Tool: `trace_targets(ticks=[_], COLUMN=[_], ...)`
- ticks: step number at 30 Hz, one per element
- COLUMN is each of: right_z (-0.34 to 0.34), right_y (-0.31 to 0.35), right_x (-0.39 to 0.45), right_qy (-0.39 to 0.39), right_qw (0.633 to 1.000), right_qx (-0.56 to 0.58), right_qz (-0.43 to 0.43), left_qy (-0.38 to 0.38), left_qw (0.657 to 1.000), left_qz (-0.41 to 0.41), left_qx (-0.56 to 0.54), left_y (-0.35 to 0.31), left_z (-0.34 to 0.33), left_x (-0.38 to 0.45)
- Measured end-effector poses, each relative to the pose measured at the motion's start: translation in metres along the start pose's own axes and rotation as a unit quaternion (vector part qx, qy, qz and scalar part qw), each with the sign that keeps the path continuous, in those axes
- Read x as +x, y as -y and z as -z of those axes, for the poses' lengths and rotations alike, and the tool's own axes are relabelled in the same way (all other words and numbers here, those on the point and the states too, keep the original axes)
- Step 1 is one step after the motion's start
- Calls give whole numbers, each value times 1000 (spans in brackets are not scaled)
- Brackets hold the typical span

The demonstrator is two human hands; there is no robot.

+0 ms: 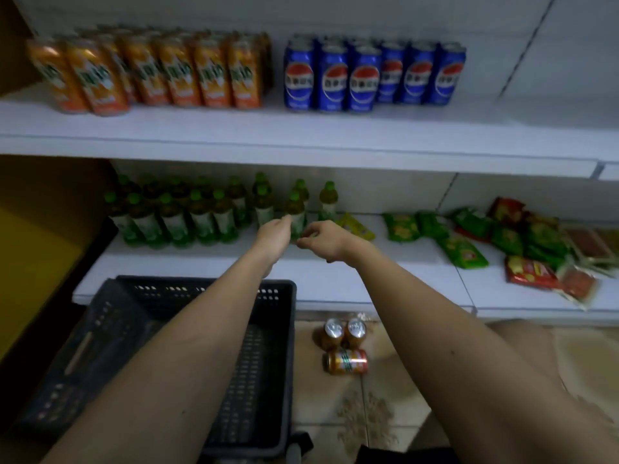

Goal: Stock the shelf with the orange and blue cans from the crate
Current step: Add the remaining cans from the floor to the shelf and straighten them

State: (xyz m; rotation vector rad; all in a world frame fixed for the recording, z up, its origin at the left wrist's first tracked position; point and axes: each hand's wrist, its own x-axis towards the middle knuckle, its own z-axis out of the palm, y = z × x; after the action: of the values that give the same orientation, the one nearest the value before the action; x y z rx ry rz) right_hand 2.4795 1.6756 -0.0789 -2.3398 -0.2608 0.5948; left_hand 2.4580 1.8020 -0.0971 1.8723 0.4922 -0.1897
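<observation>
Two bare arms reach to the bottle row on the lower shelf

Two hands meet at mid-frame in front of a green-capped bottle of amber drink (296,214) at the right end of the bottle row (187,212) on the lower white shelf (335,276). The left hand (274,236) has its fingers stretched towards the bottle's label; the blur hides whether they touch it. The right hand (323,237) sits just beside it, fingers loosely curled and narrow, and I cannot tell if they hold anything.

On the upper white shelf (301,132), in the upper left of the frame, stand the tall orange cans (150,73) in tight rows. Just right of them, upper centre, stand the blue cans with red-and-white round logos (371,73), also upright and packed close.

At lower left, the dark blue perforated plastic crate (110,333) rests on the floor below the lower shelf's edge; the left forearm crosses over it, and the part of its inside that shows holds no cans.

Right of the crate, on the beige tiled floor (385,410), are three small gold-brown cans (345,343): two upright, one lying on its side in front of them.

Green and red snack packets (502,242) lie scattered on the lower shelf at the right of the frame
</observation>
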Motion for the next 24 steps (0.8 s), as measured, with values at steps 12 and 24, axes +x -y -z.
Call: trace_targets(ticks=[12, 24], right_z=[-122, -212], right_y=[-232, -317], right_x=[-10, 26], right_qy=[100, 115], right_qw=[970, 963], right_qx=[26, -140], right_qz=[-221, -202], left_qy=[126, 86], left_qw=[960, 917], left_qz=[250, 389], left_qx=[29, 28], left_y=[168, 268], left_z=[-170, -234], left_x=[9, 38])
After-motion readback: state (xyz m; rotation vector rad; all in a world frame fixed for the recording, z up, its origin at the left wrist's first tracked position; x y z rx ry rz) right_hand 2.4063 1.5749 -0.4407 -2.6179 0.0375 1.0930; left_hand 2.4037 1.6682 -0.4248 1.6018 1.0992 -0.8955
